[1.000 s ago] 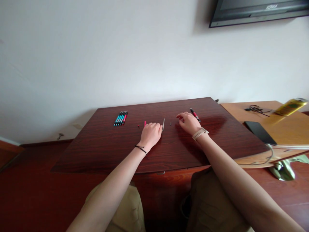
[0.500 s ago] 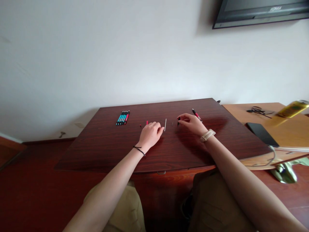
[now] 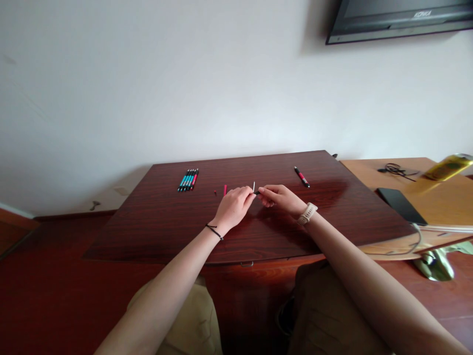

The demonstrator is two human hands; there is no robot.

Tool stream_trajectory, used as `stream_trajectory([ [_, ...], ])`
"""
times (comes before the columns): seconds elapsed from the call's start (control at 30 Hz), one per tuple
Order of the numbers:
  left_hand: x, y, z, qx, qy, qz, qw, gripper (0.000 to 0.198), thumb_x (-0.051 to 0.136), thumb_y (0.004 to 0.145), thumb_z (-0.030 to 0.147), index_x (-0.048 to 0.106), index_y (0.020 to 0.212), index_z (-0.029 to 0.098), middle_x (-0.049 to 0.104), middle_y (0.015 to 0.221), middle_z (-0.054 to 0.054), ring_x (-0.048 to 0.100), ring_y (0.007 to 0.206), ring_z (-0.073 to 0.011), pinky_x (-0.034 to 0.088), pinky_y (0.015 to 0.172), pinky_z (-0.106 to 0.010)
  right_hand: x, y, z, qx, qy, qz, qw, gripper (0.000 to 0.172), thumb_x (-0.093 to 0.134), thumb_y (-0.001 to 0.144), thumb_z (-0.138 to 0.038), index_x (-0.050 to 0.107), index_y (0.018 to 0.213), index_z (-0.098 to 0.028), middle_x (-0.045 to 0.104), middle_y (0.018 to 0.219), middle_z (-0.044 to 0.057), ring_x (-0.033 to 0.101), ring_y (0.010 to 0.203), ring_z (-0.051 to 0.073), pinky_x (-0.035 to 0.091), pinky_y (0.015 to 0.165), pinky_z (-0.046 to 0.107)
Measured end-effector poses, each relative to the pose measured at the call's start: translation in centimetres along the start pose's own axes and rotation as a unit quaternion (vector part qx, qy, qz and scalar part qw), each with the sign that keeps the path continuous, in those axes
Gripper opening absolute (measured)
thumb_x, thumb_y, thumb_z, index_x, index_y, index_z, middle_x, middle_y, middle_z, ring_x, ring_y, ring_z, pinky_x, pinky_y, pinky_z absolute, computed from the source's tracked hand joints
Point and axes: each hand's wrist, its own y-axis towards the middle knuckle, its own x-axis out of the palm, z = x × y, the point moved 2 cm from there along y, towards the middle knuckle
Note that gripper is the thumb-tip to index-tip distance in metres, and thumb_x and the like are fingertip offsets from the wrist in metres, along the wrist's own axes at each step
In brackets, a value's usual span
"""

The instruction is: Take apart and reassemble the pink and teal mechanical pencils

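Note:
My left hand (image 3: 234, 207) and my right hand (image 3: 278, 196) meet over the middle of a dark wooden table (image 3: 155, 231), fingertips almost touching. Between them a thin white rod (image 3: 253, 187) sticks up, pinched by my left fingers. My right fingers pinch a small dark piece (image 3: 257, 193) against it; I cannot make out what it is. A short pink piece (image 3: 225, 190) and a tiny red bit (image 3: 215, 193) lie just left of my left hand. A pink and black pen (image 3: 302, 176) lies to the right, beyond my right hand.
Several teal and pink pens (image 3: 188, 179) lie in a row at the table's back left. A lighter wooden desk (image 3: 439, 195) on the right holds a black phone (image 3: 401, 205), a cable and a yellow can (image 3: 447, 166). A screen (image 3: 399, 19) hangs on the wall.
My right hand picked up a small dark piece near the pink pen and moved left to meet my left hand. My left hand lifted the white rod off the table.

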Motion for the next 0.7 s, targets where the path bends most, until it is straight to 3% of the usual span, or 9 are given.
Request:
stream_trajectory([
  [0.1, 0.1, 0.0, 0.0, -0.036, -0.105, 0.003, 0.994, 0.029, 0.042, 0.112, 0.037, 0.056, 0.092, 0.022, 0.066, 0.092, -0.003, 0.061, 0.088, -0.0199, 0.045, 0.083, -0.03, 0.1, -0.1, -0.3, -0.007, -0.008, -0.006, 1.0, 0.054, 0.069, 0.093, -0.07, 0.075, 0.089, -0.017, 0.068, 0.073, 0.001, 0.061, 0.066, 0.013, 0.048, 0.064, 0.025],
  [0.3, 0.5, 0.2, -0.2, -0.097, -0.294, 0.007, 0.951, 0.041, 0.044, 0.109, 0.049, 0.047, 0.079, 0.021, 0.05, 0.074, 0.002, 0.048, 0.072, -0.016, 0.038, 0.069, -0.028, 0.4, 0.0, -1.0, -0.062, -0.003, -0.003, 0.998, 0.05, 0.072, 0.093, -0.067, 0.077, 0.09, -0.017, 0.074, 0.079, 0.004, 0.064, 0.072, 0.015, 0.053, 0.072, 0.028],
  [0.53, 0.8, 0.5, -0.6, -0.142, -0.393, 0.006, 0.909, 0.049, 0.049, 0.103, 0.058, 0.044, 0.072, 0.022, 0.045, 0.068, 0.001, 0.039, 0.063, -0.0142, 0.033, 0.061, -0.03, 0.7, 0.2, -0.7, -0.092, -0.035, 0.01, 0.995, 0.05, 0.067, 0.096, -0.068, 0.075, 0.086, -0.019, 0.075, 0.081, 0.004, 0.064, 0.073, 0.016, 0.053, 0.073, 0.029],
  [0.7, 1.1, 0.7, -0.6, -0.168, -0.456, 0.015, 0.874, 0.048, 0.053, 0.1, 0.055, 0.042, 0.067, 0.022, 0.039, 0.062, 0.003, 0.032, 0.057, -0.0123, 0.029, 0.057, -0.03, 1.0, -0.1, -1.2, -0.124, -0.09, 0.027, 0.988, 0.048, 0.063, 0.099, -0.065, 0.075, 0.086, -0.021, 0.076, 0.083, 0.005, 0.066, 0.075, 0.018, 0.053, 0.073, 0.03],
])
